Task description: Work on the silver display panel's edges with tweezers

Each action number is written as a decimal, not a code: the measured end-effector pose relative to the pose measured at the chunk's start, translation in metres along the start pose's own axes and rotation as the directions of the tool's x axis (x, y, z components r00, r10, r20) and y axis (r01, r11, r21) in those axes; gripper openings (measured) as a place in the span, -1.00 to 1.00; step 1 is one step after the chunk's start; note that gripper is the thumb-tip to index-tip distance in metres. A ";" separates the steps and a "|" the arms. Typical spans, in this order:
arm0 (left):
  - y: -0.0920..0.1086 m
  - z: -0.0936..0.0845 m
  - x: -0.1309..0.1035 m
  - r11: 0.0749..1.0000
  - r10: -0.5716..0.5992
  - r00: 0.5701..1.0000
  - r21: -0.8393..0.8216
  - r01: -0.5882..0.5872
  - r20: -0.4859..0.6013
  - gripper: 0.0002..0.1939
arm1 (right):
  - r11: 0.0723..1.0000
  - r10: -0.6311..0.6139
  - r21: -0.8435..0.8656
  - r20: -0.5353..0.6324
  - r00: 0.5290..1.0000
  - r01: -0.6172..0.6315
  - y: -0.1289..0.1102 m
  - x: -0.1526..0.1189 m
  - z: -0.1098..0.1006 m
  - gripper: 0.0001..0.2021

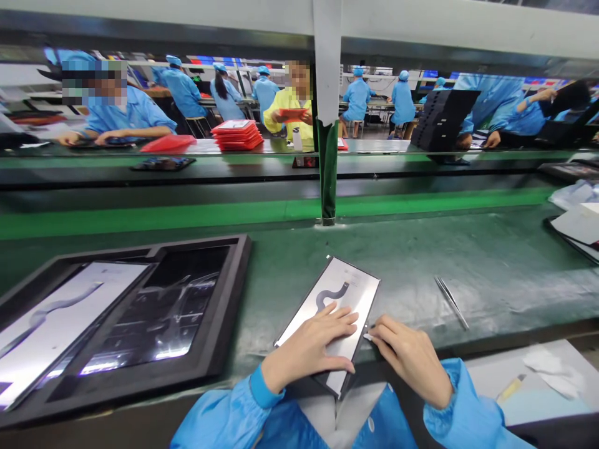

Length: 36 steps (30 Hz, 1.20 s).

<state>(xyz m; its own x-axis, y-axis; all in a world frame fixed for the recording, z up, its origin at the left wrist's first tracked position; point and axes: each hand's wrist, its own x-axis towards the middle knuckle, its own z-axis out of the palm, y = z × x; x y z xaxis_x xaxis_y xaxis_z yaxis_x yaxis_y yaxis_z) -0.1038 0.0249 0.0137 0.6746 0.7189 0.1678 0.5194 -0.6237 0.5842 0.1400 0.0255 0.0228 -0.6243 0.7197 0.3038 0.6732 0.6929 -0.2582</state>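
A flat LCD panel (349, 299) lies tilted on the green bench, its silvery back facing up and a dark wavy ribbon cable (330, 292) on it. My left hand (313, 343) rests flat across the panel with fingers spread, covering part of the cable. At the panel's right edge, my right hand (409, 355) is closed, thumb and fingertips pinching a small white scrap (368, 337), perhaps cloth or paper. To the right, metal tweezers (452, 304) lie apart from both hands.
On the left, a black foam tray (241, 268) holds another silvery panel (75, 312) and a dark glossy screen (159, 299). Below right, a crumpled white wipe (555, 371) and a yellowish cutter (511, 388) lie on a lower surface. A post (329, 174) stands ahead; co-workers sit beyond.
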 end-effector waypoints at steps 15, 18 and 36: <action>0.003 0.001 0.001 1.000 -0.005 1.000 0.025 0.005 -0.007 -0.40 | 0.982 0.006 -0.190 -0.013 1.000 -0.009 -0.012 0.001 0.000 -0.61; 0.004 0.002 0.001 0.999 -0.016 1.000 0.038 0.016 -0.008 -0.40 | 0.974 -0.012 -0.227 0.005 1.000 0.013 -0.013 0.002 0.000 -0.62; 0.001 0.008 -0.001 1.000 0.003 0.999 0.021 -0.002 -0.041 -0.38 | 0.994 -0.019 -0.111 0.038 0.999 0.023 -0.006 0.006 -0.003 -0.72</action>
<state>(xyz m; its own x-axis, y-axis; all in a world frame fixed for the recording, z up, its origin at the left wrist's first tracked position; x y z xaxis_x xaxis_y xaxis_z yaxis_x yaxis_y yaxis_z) -0.1004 0.0211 0.0077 0.6536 0.7294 0.2020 0.5289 -0.6311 0.5675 0.1337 0.0258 0.0290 -0.6517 0.7074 0.2738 0.6982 0.7005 -0.1479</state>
